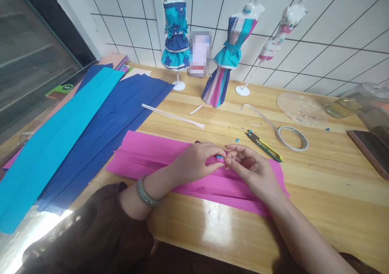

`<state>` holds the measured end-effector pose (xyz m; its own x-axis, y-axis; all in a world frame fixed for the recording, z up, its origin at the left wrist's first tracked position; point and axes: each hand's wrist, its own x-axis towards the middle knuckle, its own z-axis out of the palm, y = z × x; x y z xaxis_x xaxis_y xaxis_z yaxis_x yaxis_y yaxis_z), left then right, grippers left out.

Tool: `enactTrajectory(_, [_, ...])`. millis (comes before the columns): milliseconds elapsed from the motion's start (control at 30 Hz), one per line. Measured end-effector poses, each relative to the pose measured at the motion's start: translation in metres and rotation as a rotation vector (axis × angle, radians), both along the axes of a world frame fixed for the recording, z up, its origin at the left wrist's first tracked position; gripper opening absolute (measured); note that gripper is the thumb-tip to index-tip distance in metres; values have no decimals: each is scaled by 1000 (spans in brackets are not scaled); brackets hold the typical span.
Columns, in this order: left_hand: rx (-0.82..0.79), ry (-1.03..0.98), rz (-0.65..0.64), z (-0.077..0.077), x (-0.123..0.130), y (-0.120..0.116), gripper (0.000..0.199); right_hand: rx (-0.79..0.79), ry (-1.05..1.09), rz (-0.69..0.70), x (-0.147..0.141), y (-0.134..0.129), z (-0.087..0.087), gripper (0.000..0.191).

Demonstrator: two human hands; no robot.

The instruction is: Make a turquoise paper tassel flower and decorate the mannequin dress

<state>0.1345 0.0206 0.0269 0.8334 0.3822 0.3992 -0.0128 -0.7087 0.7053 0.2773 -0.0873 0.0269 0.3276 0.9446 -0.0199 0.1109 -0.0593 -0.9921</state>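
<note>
- Over the near middle of the wooden table (319, 189), my two hands meet above the pink sheet (164, 148), which lies flat with folds running along its length.
- My left hand (197, 160) comes in from the near left, thumb and forefinger closed on a small blue piece (219, 157); the piece sits right at the fingertips, well clear of my palm.
- My right hand (252, 166) comes in from the near right, its thumb and fingertips drawn together at the right end of that piece and its other fingers loosely curled. I cannot tell whether they pinch the piece too or only touch beside it.
- The pink sheet reaches out to the left and right beyond my hands.
- Just beyond my right hand, the yellow-handled snips (266, 146) lie at a slant, their far end close to some blue scraps (237, 140).
- To the right of the snips lies a tape roll (305, 142) with a loose end trailing to the far left; beyond it is a clear dish (300, 110).
- Farther off than the pink sheet are a long white strip (174, 116) and a short white strip (195, 109).
- On the left, a light blue sheet (60, 132) lies over a dark blue sheet (109, 116).
- Along the far side stand a left mannequin (176, 31), a middle mannequin (232, 53) and a right mannequin (279, 35), all small.
- At the right edge lies a dark flat device (372, 150).
</note>
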Motion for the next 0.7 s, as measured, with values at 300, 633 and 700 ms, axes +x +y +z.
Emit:
enactTrajectory(300, [-44,-33,-75,2,0,1,12,-149,319,9,2,1,4,30])
enactTrajectory(633, [222,38,-152,1,-2,2,19,-238,686,86,1,-2,9,22])
enactTrajectory(700, [225,22,-171,2,-1,1,19,-240,702,94,2,-2,8,21])
